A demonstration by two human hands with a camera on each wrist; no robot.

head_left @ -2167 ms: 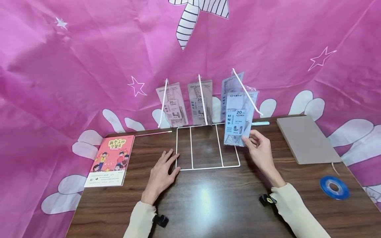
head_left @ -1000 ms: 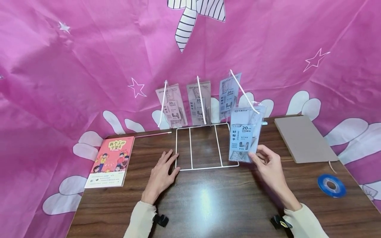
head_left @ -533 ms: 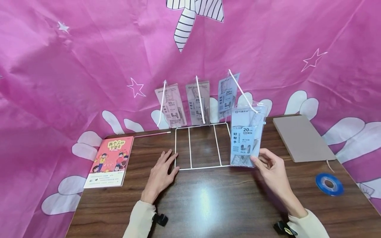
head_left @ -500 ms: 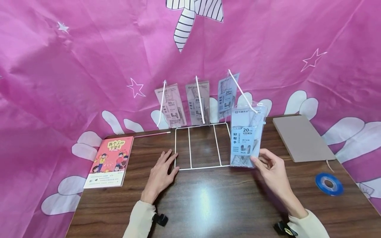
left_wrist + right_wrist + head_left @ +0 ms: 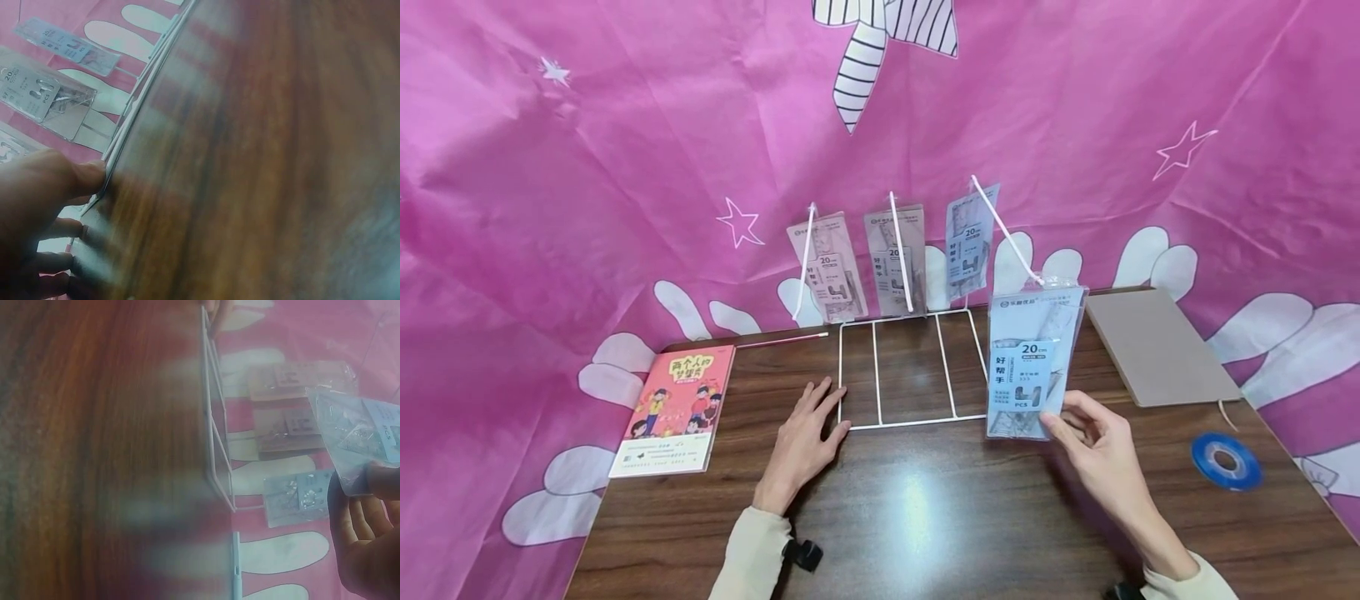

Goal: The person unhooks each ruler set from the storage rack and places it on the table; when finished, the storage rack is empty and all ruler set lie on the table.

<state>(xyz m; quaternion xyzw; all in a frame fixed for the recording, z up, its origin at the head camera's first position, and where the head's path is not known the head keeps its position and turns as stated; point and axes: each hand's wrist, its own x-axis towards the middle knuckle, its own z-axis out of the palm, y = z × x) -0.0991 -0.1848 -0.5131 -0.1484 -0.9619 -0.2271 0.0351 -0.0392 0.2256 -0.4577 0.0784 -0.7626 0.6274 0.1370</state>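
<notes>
Partway, seemingly: packets hang at the rack's 11, 12 and 1 o'clock, one per hook. At 3 o'clock the right hand pinches a fourth packet beside a hook's tip; whether hooked, unclear. The left hand, spread, touches the rack at 8.

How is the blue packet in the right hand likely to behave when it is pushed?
The blue packet is probably light, as the right hand pinches just its lower corner. Its shiny clear plastic wrapping may be slippery. The front looks flat, so perhaps fairly stiff.
</notes>
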